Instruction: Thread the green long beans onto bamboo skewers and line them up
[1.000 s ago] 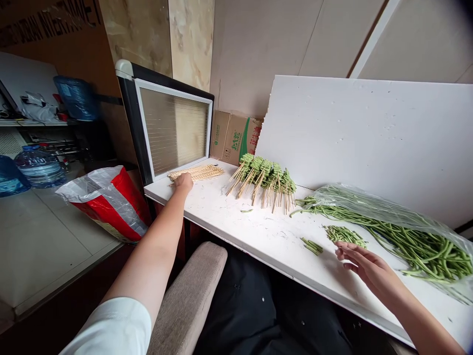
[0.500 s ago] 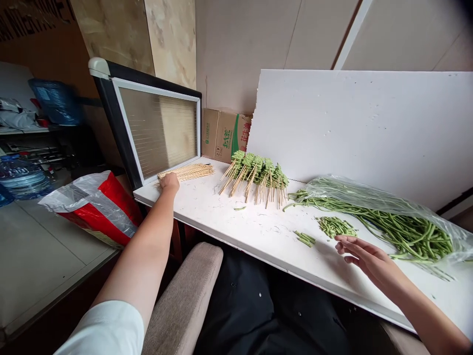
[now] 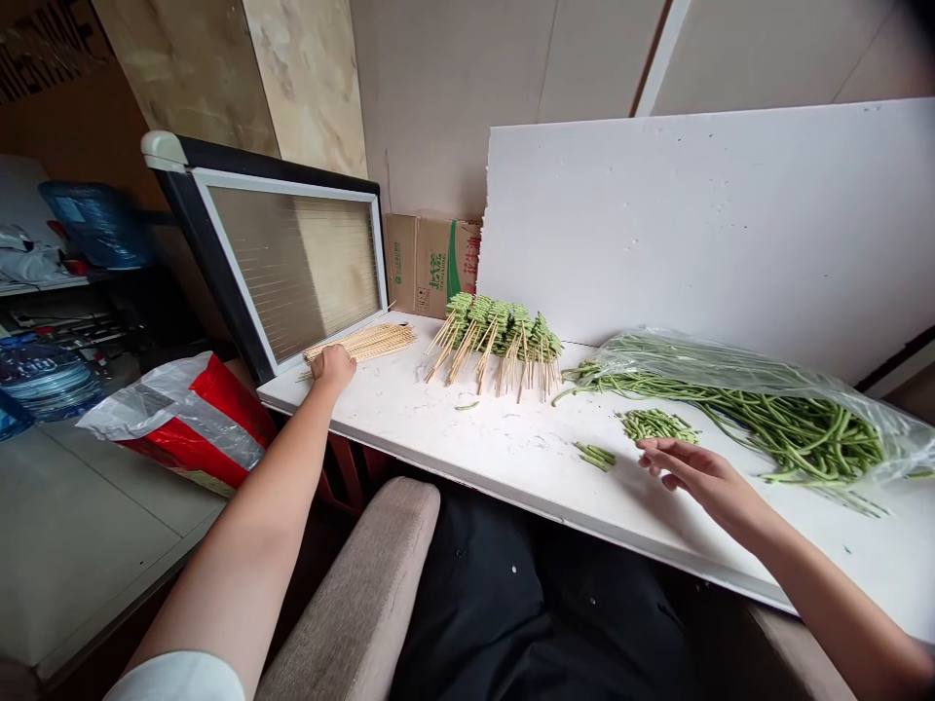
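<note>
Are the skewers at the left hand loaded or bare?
Bare, as far as visible: the wooden skewers show only plain sticks, unlike the bean-loaded skewers farther right. The left hand hides part of the pile.

You're rocking a whitish short sleeve (image 3: 179, 679) left of the armrest (image 3: 365, 570), plus pale-specked black pants (image 3: 482, 608) right of it.

We count two hands: one left hand (image 3: 334, 367), one right hand (image 3: 691, 472). We log one bundle of loose skewers (image 3: 381, 340) and one row of loaded skewers (image 3: 501, 341), both too overlapped for us to number; one heap of cut bean pieces (image 3: 657, 424); one smaller cluster (image 3: 595, 456); one stray piece (image 3: 466, 406); one plastic bag (image 3: 693, 352); one cardboard box (image 3: 403, 261); three blue water bottles (image 3: 98, 229).
</note>
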The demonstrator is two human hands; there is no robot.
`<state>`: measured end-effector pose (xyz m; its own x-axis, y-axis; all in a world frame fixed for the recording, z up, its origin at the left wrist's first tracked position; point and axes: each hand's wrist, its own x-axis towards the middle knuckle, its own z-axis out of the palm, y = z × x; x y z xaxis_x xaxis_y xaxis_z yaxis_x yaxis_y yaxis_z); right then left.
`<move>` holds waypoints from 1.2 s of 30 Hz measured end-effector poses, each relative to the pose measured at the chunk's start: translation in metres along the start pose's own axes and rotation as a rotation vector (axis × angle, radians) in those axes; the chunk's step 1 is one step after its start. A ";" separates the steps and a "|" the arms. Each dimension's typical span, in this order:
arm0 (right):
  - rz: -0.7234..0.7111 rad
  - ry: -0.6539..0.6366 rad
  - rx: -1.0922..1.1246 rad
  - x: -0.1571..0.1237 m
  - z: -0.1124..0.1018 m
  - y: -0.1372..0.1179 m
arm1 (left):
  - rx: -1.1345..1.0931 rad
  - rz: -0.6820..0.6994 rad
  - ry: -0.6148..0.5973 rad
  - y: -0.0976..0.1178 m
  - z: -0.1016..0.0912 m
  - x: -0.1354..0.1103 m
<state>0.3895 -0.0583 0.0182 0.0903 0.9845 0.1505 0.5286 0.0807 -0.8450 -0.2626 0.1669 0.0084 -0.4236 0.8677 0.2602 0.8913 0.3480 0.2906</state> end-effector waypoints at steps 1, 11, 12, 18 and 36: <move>0.004 -0.036 -0.007 0.003 0.001 -0.002 | -0.008 0.010 -0.002 0.002 0.000 -0.002; -0.267 -0.151 -0.452 0.027 0.019 -0.013 | -0.063 0.029 0.018 0.002 0.006 -0.032; -0.300 -0.159 -0.469 0.028 0.021 -0.012 | -0.067 0.035 0.041 0.003 0.004 -0.035; -0.452 -0.194 -0.533 0.034 0.024 -0.006 | -0.232 0.119 0.282 0.032 -0.028 -0.060; -0.396 -0.101 -0.913 0.024 0.037 -0.028 | -0.629 0.383 0.064 0.145 -0.088 -0.185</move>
<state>0.3457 -0.0307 0.0263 -0.2825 0.9245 0.2559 0.9547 0.2971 -0.0193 -0.0690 0.0258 0.0835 -0.1274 0.8584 0.4969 0.7258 -0.2608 0.6366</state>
